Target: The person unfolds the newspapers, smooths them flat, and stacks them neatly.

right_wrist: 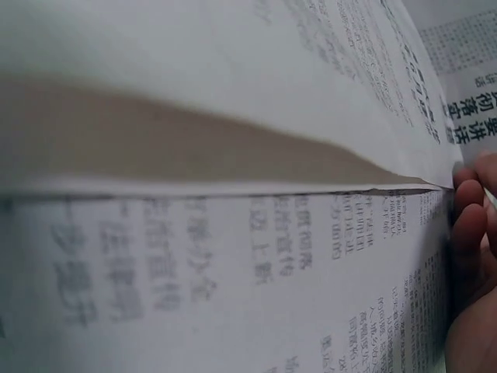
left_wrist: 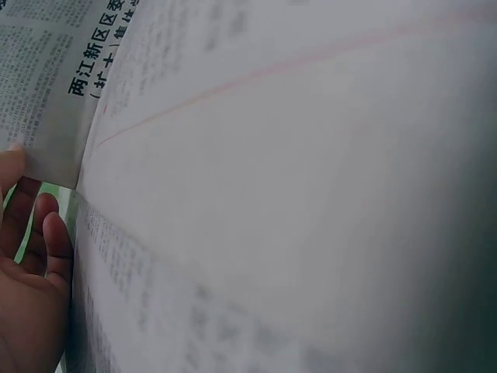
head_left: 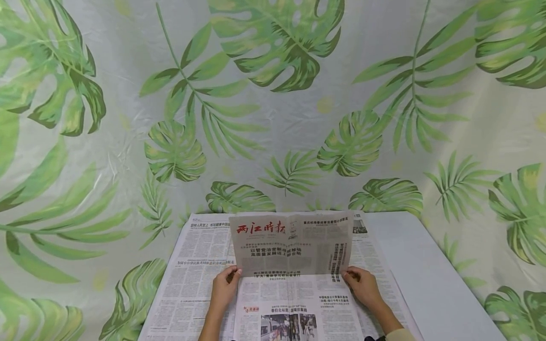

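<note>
A newspaper with a red masthead is held between both hands in the head view. Its upper part stands raised and shaded; the lower part, with a colour photo, slopes toward the person. My left hand pinches its left edge near the crease, the thumb in front. On the opposite edge, my right hand pinches the paper at about the same height. The left wrist view shows the left thumb on the printed face. In the right wrist view, the right fingers meet the paper's edge by a fold.
Other newspaper sheets lie spread flat on a white table, under and beside the held one. The table's bare white surface shows at the right. Behind it hangs a leaf-patterned curtain.
</note>
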Demonstrator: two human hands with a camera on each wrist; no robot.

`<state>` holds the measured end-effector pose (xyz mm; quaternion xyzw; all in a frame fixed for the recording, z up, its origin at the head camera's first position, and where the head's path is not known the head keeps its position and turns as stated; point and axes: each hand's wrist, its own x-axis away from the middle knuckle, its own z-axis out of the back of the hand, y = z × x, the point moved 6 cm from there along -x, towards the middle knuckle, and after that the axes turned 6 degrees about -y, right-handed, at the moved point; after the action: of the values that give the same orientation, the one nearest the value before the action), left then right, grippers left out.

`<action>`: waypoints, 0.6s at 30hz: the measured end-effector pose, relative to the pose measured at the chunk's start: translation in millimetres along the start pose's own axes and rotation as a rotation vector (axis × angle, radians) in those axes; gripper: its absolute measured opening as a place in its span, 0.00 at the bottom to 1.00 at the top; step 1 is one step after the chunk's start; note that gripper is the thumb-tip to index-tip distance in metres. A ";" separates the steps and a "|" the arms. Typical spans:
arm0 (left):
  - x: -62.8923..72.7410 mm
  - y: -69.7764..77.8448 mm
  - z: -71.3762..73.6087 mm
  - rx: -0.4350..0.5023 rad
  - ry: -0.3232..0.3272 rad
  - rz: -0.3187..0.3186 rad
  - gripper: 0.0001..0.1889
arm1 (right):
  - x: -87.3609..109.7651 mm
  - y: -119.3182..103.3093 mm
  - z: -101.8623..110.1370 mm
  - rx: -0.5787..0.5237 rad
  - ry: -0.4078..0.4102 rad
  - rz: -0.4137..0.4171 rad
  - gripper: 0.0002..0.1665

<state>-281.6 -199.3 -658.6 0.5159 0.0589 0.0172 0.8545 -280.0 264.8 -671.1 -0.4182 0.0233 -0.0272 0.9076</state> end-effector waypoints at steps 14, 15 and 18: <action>0.9 -4.4 -2.6 -0.055 0.022 0.012 0.12 | -0.2 4.4 -1.9 0.009 -0.003 -0.049 0.14; 0.7 -4.3 -2.8 -0.057 0.025 0.013 0.11 | -0.3 4.8 -2.0 0.004 -0.003 -0.053 0.14; 0.0 -2.2 -2.9 -0.077 0.036 -0.006 0.11 | -1.0 5.9 -2.1 -0.006 -0.001 -0.054 0.15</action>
<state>-281.9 -197.8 -661.9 0.4822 0.0753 0.0264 0.8724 -281.0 267.1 -676.9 -0.4212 0.0117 -0.0516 0.9054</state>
